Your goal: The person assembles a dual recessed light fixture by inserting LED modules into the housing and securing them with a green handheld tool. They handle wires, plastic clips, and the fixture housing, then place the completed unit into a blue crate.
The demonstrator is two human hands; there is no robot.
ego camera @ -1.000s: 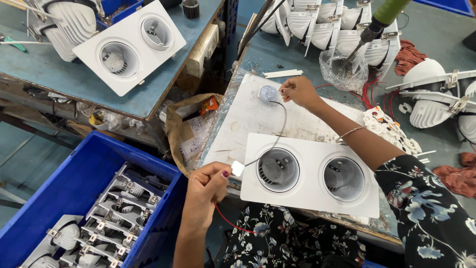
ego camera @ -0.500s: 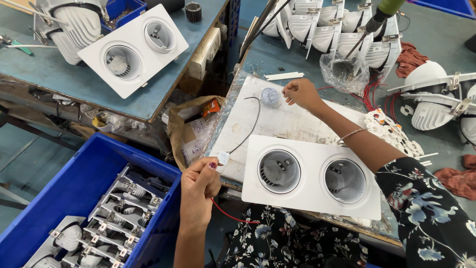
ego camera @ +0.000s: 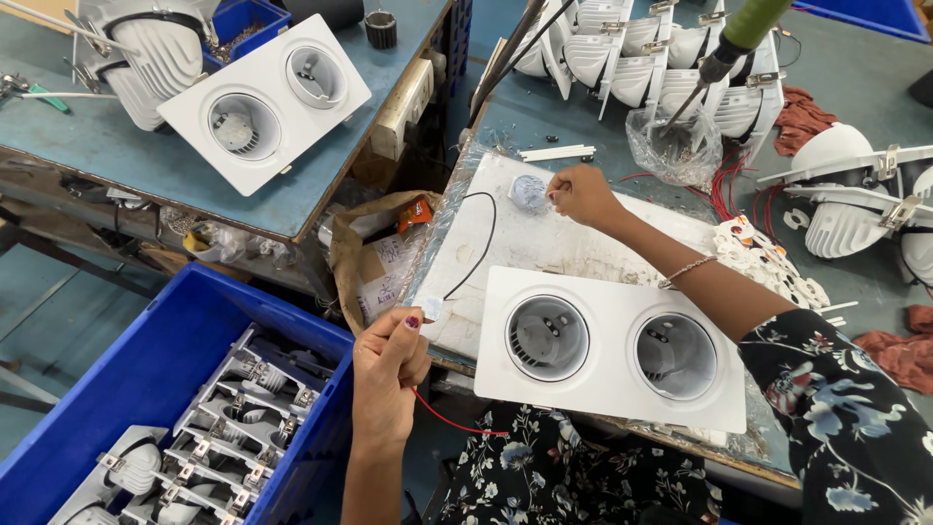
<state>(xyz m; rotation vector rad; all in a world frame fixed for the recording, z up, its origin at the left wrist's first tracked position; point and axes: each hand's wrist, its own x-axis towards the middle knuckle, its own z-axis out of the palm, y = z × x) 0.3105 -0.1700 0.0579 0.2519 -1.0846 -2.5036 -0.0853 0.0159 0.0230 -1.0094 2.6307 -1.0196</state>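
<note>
Since a moment ago my left hand (ego camera: pixel 387 374) has drawn back to the near left, off the white twin-ring lamp housing (ego camera: pixel 610 347) and out over the gap beside the blue crate (ego camera: pixel 146 389) — the black wire (ego camera: pixel 476 248) now arcs longer across the white pad (ego camera: pixel 544 243). My left fingers (ego camera: pixel 413 326) are pinched together on the small white connector (ego camera: pixel 431 308) at the wire's near end, with a red wire (ego camera: pixel 449 418) trailing below my wrist. My right hand (ego camera: pixel 581 194) sits at the far end of the pad, fingers closed on the small round LED module (ego camera: pixel 530 192) that lies there. The housing rests on the counter (ego camera: pixel 855 282), just near of the pad.
</note>
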